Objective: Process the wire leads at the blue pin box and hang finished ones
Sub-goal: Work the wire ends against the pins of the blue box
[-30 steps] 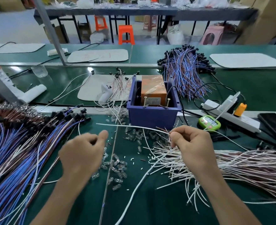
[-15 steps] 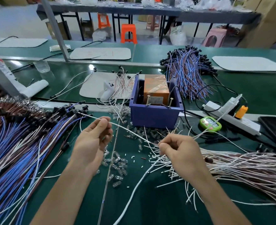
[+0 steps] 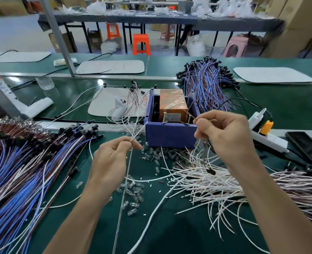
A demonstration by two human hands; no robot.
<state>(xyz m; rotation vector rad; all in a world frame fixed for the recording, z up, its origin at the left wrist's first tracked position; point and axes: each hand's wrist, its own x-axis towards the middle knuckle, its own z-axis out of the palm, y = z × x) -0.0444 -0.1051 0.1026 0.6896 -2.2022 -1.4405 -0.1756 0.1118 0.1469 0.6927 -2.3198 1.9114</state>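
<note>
Two hands work in front of the blue box (image 3: 170,137), which stands on the green table (image 3: 179,231) with an orange block (image 3: 172,105) inside. The left hand (image 3: 111,158) pinches a white wire (image 3: 137,132). The right hand (image 3: 228,136) pinches a thin brown wire (image 3: 190,115), whose tip is just beside the right pin (image 3: 188,120) of the box. A pile of white wires (image 3: 215,182) lies below the right hand, and blue wires (image 3: 23,171) lie at the left.

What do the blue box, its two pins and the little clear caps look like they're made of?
Blue box: likely plastic, with matte, evenly coloured walls. Pins: metal, brass-like, with a yellowish shine. Clear caps: see-through with glints, probably plastic, possibly glass.
</note>
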